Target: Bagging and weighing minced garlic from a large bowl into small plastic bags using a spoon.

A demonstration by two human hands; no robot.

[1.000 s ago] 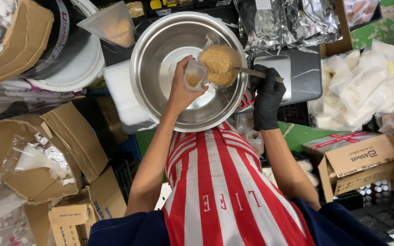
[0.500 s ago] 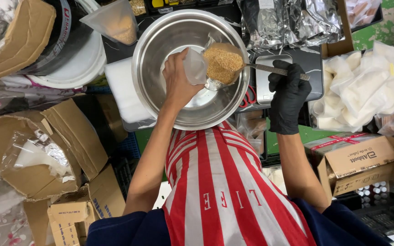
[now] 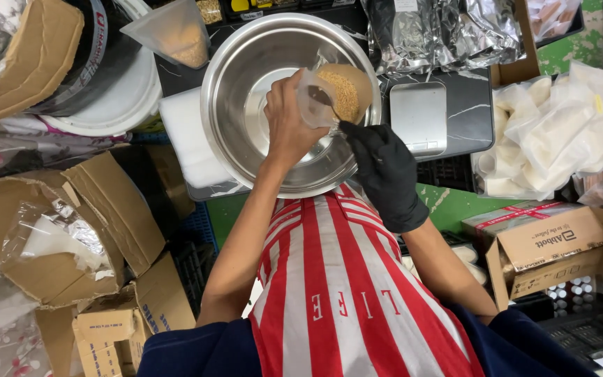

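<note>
Clear pouch (image 3: 336, 94) of brown granules sits above steel bowl (image 3: 246, 77), gripped by bare left hand (image 3: 287, 126); gloved right hand (image 3: 384, 171), just right, grips a spoon handle (image 3: 324, 100).

A dark work surface (image 3: 469, 119) with pale veining carries most of the things. On it, far and centre, sits a large round steel bowl (image 3: 246, 77), with a white slab (image 3: 183, 139) just beside it on the left. To the right of the bowl lies a flat grey scale (image 3: 418, 115), and behind that, crumpled silver foil bags (image 3: 441, 31). Farther right, on a green surface (image 3: 455, 206), a heap of filled clear pouches (image 3: 553, 132) rests, with an open cardboard box (image 3: 546, 244) nearer.
</note>
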